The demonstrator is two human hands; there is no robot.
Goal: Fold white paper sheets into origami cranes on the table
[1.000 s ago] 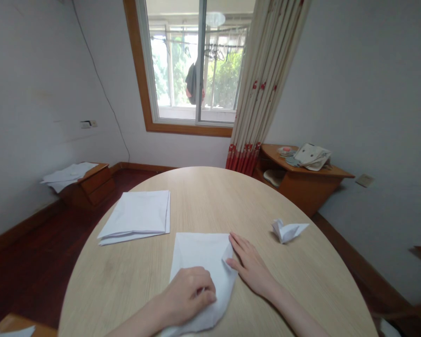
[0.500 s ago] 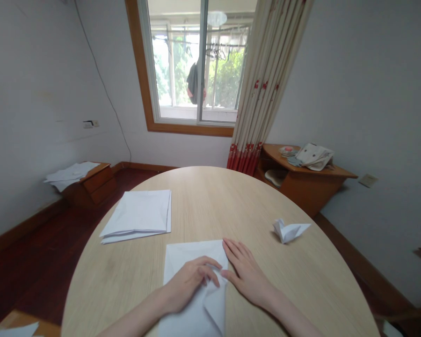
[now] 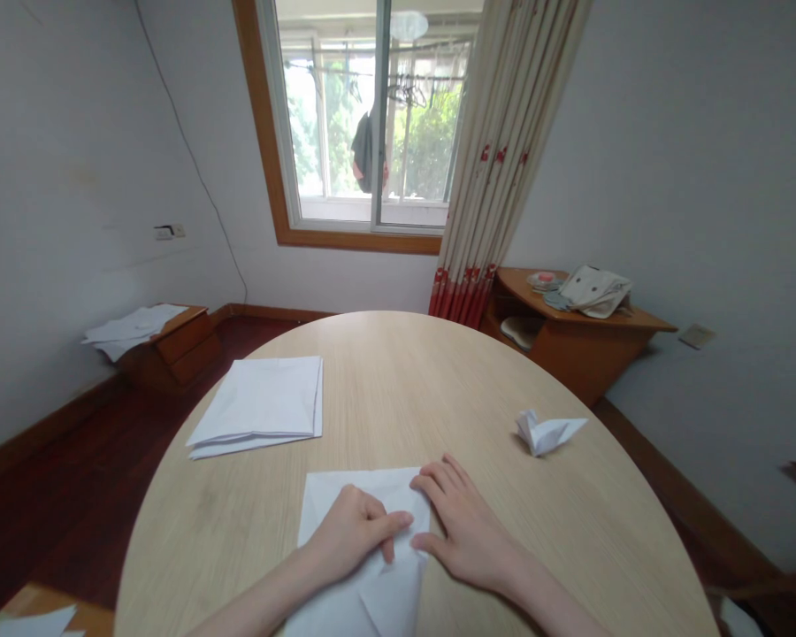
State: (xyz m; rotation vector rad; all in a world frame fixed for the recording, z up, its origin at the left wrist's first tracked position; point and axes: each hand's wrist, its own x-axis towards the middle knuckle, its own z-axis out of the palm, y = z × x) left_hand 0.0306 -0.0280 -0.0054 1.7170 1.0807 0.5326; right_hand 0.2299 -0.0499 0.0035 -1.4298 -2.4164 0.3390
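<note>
A white paper sheet (image 3: 332,497) lies on the round wooden table (image 3: 398,389) at its near edge, partly folded, with a creased flap near the bottom. My left hand (image 3: 353,533) rests on the sheet, fingers curled and the index finger pressing the fold. Flat beside it, my right hand (image 3: 464,522) has its fingers stretched out over the sheet's right edge. The two hands nearly touch at the fingertips.
A stack of white paper (image 3: 260,407) sits on the table's left side. A small folded paper figure (image 3: 545,432) lies at the right. A low wooden cabinet (image 3: 172,341) with papers stands at the left wall, a corner shelf (image 3: 570,327) with a bag at the right.
The sheet has been drawn toward me and folded over. My left hand slid from the lower part up to the fold line, and my right hand shifted slightly nearer.
</note>
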